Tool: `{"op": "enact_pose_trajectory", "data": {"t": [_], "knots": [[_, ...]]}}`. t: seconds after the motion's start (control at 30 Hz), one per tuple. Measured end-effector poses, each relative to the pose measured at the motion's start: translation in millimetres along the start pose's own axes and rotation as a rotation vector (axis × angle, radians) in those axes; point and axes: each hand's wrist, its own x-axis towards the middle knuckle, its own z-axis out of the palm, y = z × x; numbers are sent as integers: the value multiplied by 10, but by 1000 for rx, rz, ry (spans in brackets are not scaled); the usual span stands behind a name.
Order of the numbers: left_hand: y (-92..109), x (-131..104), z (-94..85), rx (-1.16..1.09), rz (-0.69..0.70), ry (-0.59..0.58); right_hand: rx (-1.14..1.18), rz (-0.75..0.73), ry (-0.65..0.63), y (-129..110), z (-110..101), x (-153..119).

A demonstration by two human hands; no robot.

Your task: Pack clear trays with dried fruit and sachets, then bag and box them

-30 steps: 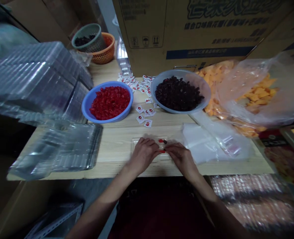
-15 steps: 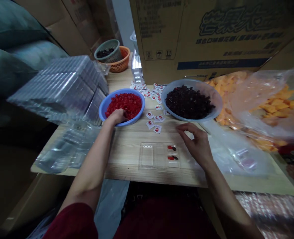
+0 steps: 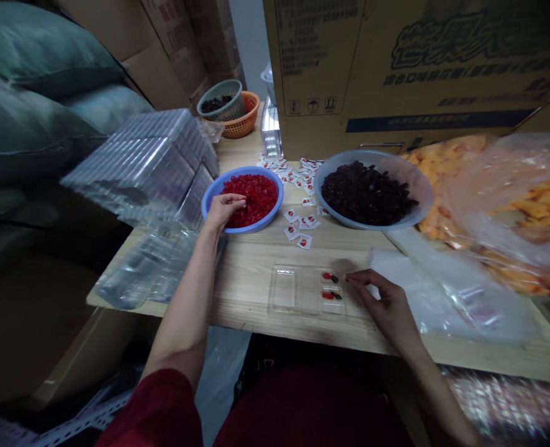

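Note:
My left hand (image 3: 225, 210) is over the near left side of a blue bowl (image 3: 261, 226) full of small red fruit pieces (image 3: 257, 189). Its thumb and fingers are pinched together; whatever is between them is hidden. A clear plastic tray (image 3: 284, 292) with compartments lies flat on the table. Two of its right-hand compartments each hold a red piece (image 3: 327, 296) beside a dark piece (image 3: 334, 279). Just right of the tray, my right hand (image 3: 383, 301) is closed in a pinch, its fingertips near the upper compartment. What it grips is too small to make out.
A pale bowl (image 3: 424, 197) of dark dried fruit (image 3: 368, 192) stands behind the tray. Small white-and-red packets (image 3: 304, 241) lie between the bowls. Stacked clear trays (image 3: 149, 161) are left, bagged orange fruit pieces (image 3: 549, 208) right, and a large carton (image 3: 321, 68) at the back.
My left hand has lifted from among the red fruit to above it. My right hand has moved from below the dark-fruit bowl down toward the tray. The view has shifted slightly left.

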Motion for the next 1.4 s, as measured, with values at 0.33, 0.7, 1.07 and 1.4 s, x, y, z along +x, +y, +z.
{"op": "enact_pose_trajectory", "data": {"t": [0.33, 0.7, 1.07, 1.4], "knots": [[103, 68, 257, 635, -85, -110, 32, 37, -11, 104, 53, -104], [83, 99, 156, 759, -4, -179, -62, 59, 50, 139, -248, -321], [512, -1444, 732, 90, 386, -238, 22, 149, 44, 223, -163, -473], [325, -2507, 1447, 334, 713, -679, -96, -113, -90, 365, 192, -601]]}}
